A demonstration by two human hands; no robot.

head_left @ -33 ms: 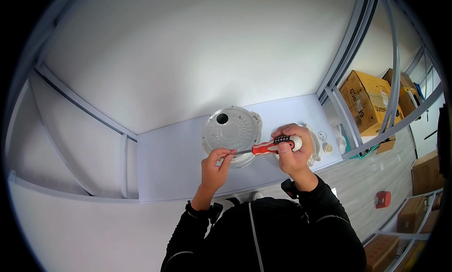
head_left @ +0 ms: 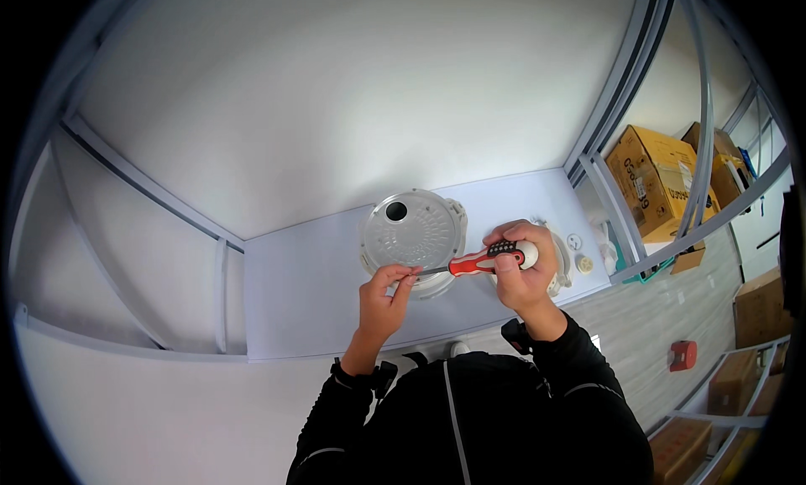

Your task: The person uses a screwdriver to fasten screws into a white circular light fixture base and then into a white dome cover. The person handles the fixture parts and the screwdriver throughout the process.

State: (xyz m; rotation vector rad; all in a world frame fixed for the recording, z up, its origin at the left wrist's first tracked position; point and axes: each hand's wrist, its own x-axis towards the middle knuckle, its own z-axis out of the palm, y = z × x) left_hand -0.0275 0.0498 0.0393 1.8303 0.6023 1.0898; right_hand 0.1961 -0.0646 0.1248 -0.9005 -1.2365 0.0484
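Note:
My right hand is closed round the red, black and white handle of a screwdriver, held nearly level with its shaft toward the left. At the tip, the thumb and fingers of my left hand are pinched together; whether a small screw is between them is too small to tell. Just beyond the shaft, a round whitish, translucent lid-like part with a dark round hole lies on the white table. Partly hidden behind my right hand is another round whitish part.
Right of my right hand lie a small clear round piece and a cream-coloured round piece. Grey frame posts border the table. Beyond them are cardboard boxes, a red stool-like object on the floor and a shelf.

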